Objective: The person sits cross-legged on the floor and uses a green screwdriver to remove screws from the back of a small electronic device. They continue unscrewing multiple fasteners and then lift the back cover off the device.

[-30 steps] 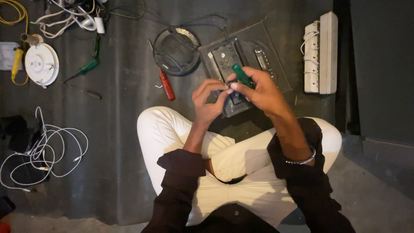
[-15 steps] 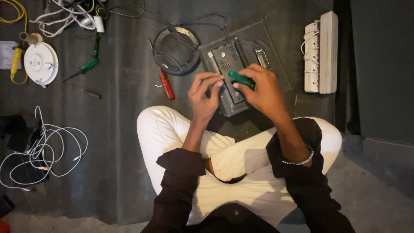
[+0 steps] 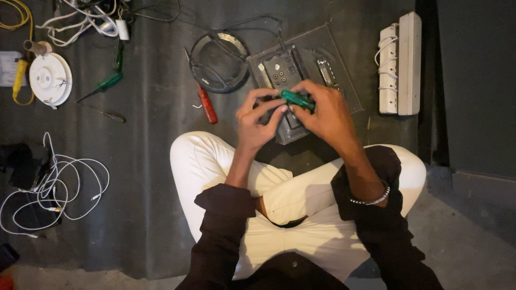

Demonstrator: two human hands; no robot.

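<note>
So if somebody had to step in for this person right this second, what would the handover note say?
Right hand: closed on the green-handled screwdriver, held over the grey switch plate on the floor mat.
Left hand: fingertips at the screwdriver's tip end, over the plate.
Nearby: red-handled screwdriver, round dark ring, white power strip.
Done: plate lies flat, exposed.
Left: how many screws remain cannot be seen.

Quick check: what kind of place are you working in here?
Likely an informal electrical repair spot on a floor: a dark mat strewn with screwdrivers, tangled white cables, and an opened switch panel.
</note>
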